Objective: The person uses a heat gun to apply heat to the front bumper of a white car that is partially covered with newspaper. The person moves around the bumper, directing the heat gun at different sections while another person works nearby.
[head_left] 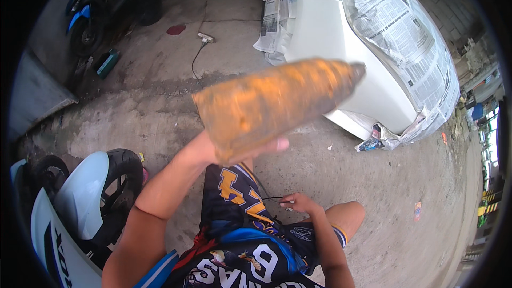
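Observation:
A grimy bottle-shaped thing (272, 101), stained orange and brown, fills the middle of the view. It lies tilted in the air, its narrow dark tip pointing right and its broad end to the left. My left hand (205, 146) grips it from below near the broad end; most of the fingers are hidden behind it, and one fingertip shows beneath. Low by my right thigh, my right hand (300, 202) is closed, with a thin black cord (271, 198) meeting its fingertips. A small pale bit shows under those fingers, too small to name.
A white vehicle panel (320, 26) partly covered with newspaper (397, 26) stands ahead right. A pale blue motorcycle (85, 197) is close on my left, another motorcycle (85, 32) far left. A green container (108, 64) and an extension socket (205, 37) lie on the concrete floor (133, 122).

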A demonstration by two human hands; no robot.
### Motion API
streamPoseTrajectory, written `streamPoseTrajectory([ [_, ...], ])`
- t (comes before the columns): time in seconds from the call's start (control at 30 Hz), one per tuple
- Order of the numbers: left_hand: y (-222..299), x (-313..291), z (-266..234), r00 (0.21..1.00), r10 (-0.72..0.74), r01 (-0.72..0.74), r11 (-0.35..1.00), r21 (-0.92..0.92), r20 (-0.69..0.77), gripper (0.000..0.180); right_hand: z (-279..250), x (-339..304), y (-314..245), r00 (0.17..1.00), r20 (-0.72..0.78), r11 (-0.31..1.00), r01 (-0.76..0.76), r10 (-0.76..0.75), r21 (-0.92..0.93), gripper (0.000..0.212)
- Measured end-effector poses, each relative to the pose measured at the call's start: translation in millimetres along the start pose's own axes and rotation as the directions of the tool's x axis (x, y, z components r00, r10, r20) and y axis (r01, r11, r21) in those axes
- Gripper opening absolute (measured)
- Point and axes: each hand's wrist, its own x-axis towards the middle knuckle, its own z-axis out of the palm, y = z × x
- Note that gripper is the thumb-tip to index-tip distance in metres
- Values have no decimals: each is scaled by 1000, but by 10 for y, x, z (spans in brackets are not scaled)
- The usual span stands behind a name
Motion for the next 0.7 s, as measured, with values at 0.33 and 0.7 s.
streamPoseTrajectory([
  [0.33,-493,774,-701,961,-77,-126,729,-673,-264,20,51,-73,-287,983,-172,971,101,-64,217,30],
  [0.7,-1822,347,-356,719,-661,262,542,-798,-213,14,100,-110,-28,996,-81,997,-41,35,-71,28],
])
